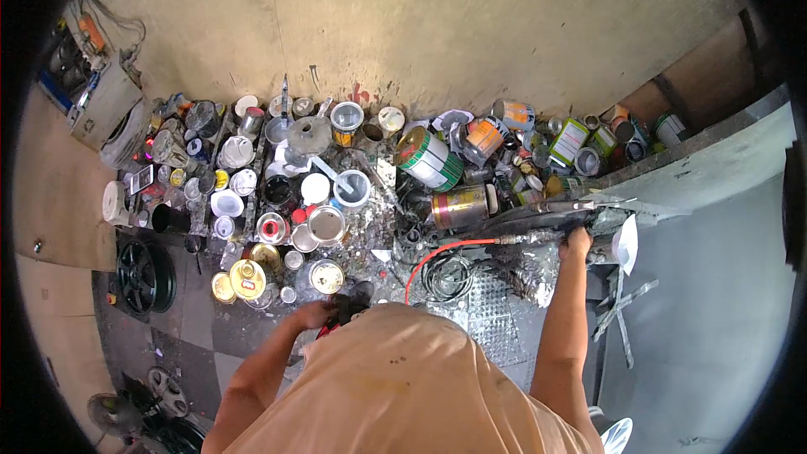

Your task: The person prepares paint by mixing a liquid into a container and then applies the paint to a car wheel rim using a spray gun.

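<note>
1. Well, over on the left a black wheel (145, 276) stands upright on the floor, below the crowded desk (367, 229).
2. Next comes a gold can (248, 279), other round tins close about it.
3. Behind that, further back, sits a tub (279, 191) with something dark inside.
4. The left hand (314, 315) is down beside the person's shirt (403, 378), at a dark bundle (349, 306); from where I stand I can't tell how far its fingers are open or whether they grip it.
5. A clear tub (353, 188) stands further back, a pale stick leaning out of it.
6. Right of that, a green-and-white can (429, 160) leans over, tilted.
7. Nearer the person lies a black coil (447, 277), an orange hose (445, 247) arching past it towards the right.
8. The right hand (576, 244), arm stretched out, is by the hose's fitting (530, 237); its fingers look curled, but I can't make out what they hold.
9. Just beyond that hand is a white cone (626, 245).
</note>
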